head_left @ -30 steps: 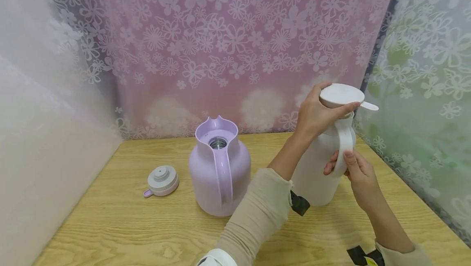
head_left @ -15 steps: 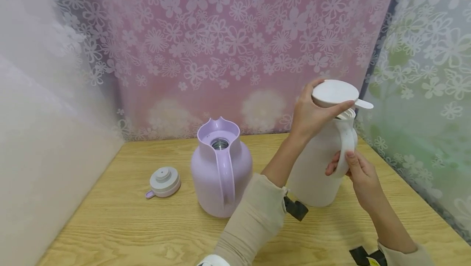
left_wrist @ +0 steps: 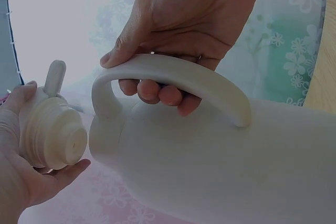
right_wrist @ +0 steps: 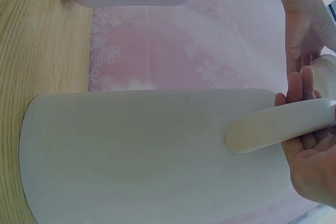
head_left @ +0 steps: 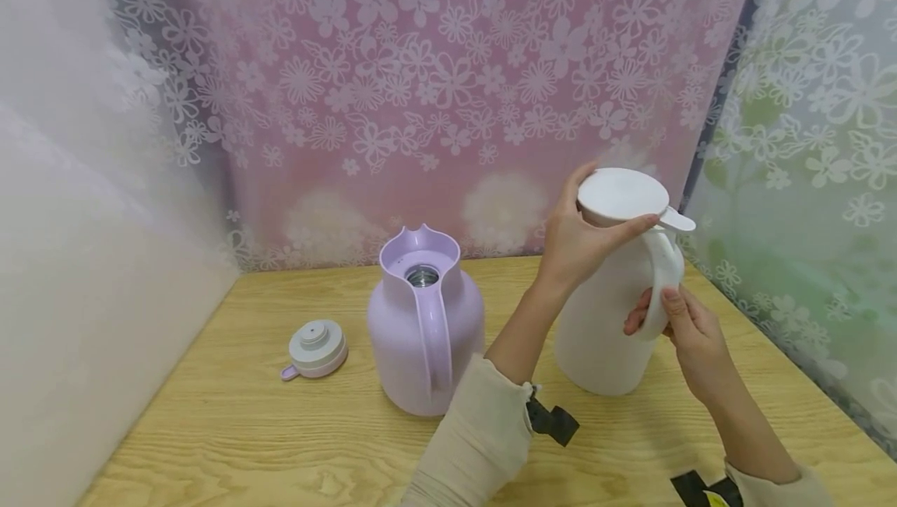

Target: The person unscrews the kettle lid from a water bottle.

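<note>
At the right of the head view stands a tall white vacuum jug (head_left: 603,336). My right hand (head_left: 690,336) grips its curved handle (left_wrist: 178,72), with fingers wrapped underneath and the thumb on the outside. My left hand (head_left: 571,246) holds the round white lid (head_left: 622,194) by its sides, just above the jug's mouth. In the left wrist view a small gap separates the lid's stepped plug (left_wrist: 68,142) from the mouth. The lid's tab (head_left: 677,219) points right, over the handle side. The lid hides the jug's opening in the head view.
A lilac vacuum jug (head_left: 426,336) stands open left of my left forearm, its handle facing me. Left of it lies its grey-and-lilac lid (head_left: 317,347), plug side up. Floral curtains (head_left: 392,102) close off the back and sides of the wooden table (head_left: 231,445).
My left hand has carried the white lid leftward and lately down, covering the jug mouth that showed half a second ago. My right hand keeps its hold on the handle.
</note>
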`<state>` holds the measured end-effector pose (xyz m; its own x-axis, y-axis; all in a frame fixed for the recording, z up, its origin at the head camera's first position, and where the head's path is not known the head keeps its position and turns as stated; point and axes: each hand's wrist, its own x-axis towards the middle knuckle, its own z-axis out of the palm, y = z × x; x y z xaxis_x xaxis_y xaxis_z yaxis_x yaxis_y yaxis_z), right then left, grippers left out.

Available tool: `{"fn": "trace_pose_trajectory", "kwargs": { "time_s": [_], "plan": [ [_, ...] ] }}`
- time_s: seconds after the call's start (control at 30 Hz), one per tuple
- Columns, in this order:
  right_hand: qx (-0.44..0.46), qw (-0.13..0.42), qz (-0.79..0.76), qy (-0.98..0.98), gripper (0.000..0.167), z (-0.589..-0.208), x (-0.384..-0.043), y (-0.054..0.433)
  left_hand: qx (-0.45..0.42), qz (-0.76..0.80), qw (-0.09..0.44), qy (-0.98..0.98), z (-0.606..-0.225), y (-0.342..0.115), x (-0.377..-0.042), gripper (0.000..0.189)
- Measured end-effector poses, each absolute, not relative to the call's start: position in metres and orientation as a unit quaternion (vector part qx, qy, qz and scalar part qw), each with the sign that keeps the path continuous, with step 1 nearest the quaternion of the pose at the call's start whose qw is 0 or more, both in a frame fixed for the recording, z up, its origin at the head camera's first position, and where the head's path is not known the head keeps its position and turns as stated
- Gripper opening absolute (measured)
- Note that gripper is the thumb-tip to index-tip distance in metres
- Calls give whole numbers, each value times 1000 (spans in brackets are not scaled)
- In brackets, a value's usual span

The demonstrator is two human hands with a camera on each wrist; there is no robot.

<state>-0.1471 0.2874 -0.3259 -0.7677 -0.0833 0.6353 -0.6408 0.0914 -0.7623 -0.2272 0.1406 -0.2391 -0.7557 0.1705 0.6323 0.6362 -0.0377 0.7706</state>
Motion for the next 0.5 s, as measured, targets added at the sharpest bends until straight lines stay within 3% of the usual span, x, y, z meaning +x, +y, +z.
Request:
{"fn": "trace_pose_trajectory", "kwargs": {
  "time_s": [0.5],
  "plan": [
    [245,219,609,-722,32,-323,-146,288,-322,-658,165,-661,-250,125,-215,82]
  ]
}}
